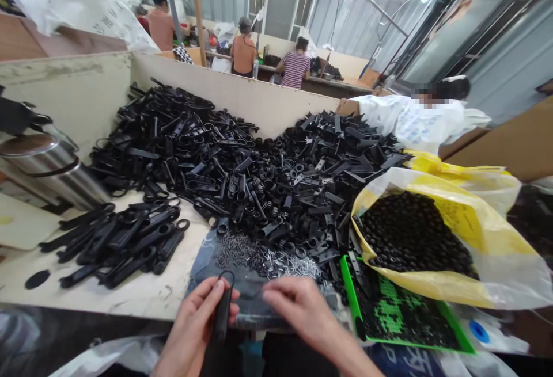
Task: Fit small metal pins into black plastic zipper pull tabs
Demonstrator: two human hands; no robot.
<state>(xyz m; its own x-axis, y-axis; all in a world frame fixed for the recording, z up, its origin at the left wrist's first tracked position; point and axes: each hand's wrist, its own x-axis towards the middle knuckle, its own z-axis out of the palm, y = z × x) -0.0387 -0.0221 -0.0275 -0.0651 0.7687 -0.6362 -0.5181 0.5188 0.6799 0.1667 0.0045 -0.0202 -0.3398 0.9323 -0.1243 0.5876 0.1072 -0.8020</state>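
Note:
My left hand (196,319) is closed around a long black plastic handle piece (222,313), upright between thumb and fingers, with a thin loop at its top. To the right, my right hand (302,308) is bent inward with thumb and fingers pressed together; it is slightly blurred, and whatever it may pinch is hidden. Just beyond both hands lies a dark cloth mat (253,289). On it are a heap of small dark screws (242,250) and a heap of silver pins (291,265).
Black plastic parts (216,158) form a large pile behind the mat. Similar handles (129,239) lie at left, near a steel flask (64,172). At right are a bag of black rings (415,233) and a green tray (354,302). Several people work beyond the partition (242,98).

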